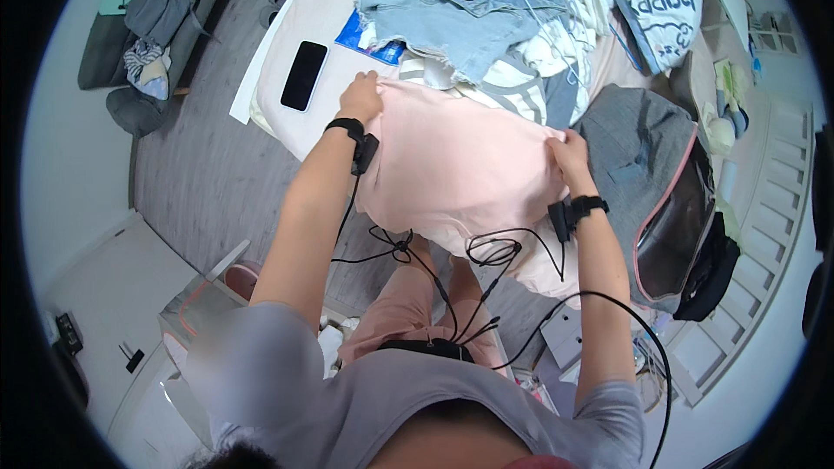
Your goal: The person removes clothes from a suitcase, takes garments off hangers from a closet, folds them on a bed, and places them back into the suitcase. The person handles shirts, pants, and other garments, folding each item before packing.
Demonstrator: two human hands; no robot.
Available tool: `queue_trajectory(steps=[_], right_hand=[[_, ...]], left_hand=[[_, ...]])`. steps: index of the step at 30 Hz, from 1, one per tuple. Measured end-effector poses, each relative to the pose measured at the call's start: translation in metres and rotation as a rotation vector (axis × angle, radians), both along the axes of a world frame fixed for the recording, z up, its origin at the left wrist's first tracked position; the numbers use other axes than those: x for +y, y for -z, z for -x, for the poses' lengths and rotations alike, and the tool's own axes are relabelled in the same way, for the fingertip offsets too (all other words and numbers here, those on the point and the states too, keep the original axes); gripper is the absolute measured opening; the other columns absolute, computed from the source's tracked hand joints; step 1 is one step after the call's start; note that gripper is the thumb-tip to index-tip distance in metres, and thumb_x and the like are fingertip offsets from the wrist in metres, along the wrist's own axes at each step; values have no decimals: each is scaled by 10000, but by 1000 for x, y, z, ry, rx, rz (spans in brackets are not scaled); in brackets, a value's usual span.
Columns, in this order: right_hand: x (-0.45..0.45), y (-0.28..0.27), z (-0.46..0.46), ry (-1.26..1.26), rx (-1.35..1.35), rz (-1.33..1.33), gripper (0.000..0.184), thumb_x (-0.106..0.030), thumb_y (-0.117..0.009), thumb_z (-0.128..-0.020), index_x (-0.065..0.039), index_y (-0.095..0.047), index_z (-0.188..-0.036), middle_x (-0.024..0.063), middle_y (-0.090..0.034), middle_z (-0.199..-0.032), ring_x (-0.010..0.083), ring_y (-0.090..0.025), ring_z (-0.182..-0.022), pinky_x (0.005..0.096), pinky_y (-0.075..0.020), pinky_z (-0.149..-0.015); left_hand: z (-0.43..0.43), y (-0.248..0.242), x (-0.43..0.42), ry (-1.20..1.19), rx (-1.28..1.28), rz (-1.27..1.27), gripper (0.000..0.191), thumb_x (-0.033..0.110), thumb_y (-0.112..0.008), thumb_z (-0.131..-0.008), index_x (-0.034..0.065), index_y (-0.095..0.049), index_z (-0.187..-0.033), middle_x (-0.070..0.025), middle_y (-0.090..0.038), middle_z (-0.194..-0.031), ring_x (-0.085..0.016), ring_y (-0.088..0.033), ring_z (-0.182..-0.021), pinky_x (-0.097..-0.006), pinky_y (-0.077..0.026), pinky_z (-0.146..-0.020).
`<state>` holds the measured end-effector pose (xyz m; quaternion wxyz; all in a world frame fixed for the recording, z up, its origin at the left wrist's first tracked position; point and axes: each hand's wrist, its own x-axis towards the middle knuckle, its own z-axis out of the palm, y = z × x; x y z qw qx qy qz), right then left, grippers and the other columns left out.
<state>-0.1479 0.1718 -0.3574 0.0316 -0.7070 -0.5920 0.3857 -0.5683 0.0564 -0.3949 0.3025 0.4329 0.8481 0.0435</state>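
Note:
A pale pink piece of cloth (462,156), perhaps a garment, is stretched between my two hands at the near edge of the bed. My left hand (361,98) pinches its upper left corner. At the upper right corner, my right hand (571,155) grips the fabric between thumb and fingers. The lower part of the cloth hangs over the bed's edge, in front of my legs. Just beyond it lie a white and grey striped garment (511,88) and light blue denim (449,19) with a frayed hem. Both wrists wear black straps with small devices.
A smartphone (304,76) lies left of the cloth, near a blue packet (371,42). To the right sits an open grey fabric storage bag (635,137) with pink trim. Black cables (495,251) dangle before my body. A grey backpack (158,10) rests on a sofa at far left.

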Motion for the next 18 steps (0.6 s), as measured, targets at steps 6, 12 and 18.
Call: queue_trajectory(steps=[6, 12, 18], right_hand=[[-34, -59, -10, 131, 53, -508, 185, -134, -568, -841, -44, -550, -1001, 90, -587, -723, 252, -563, -645, 371, -486, -659], [-72, -131, -16, 142, 803, -21, 378, 8, -523, -891, 11, -503, -1268, 80, -548, -1218, 175, -538, -1078, 291, -434, -934], [-85, -242, -51, -207, 347, -326, 224, -117, -577, -945, 78, -591, -1054, 75, -631, -940, 119, -565, -850, 249, -457, -784]], left_hand=[[65, -11, -65, -440, -320, -239, 249, 156, -538, -735, 9, -698, -857, -182, -694, -899, -334, -662, -844, -395, -512, -759], [49, -116, -126, -378, -848, -238, 312, 344, -608, -918, 42, -675, -960, -63, -645, -1039, -158, -561, -957, -301, -445, -882], [40, -251, -206, -341, -590, -680, 292, 303, -623, -895, 18, -681, -872, -66, -677, -1002, -158, -545, -986, -281, -439, -845]])
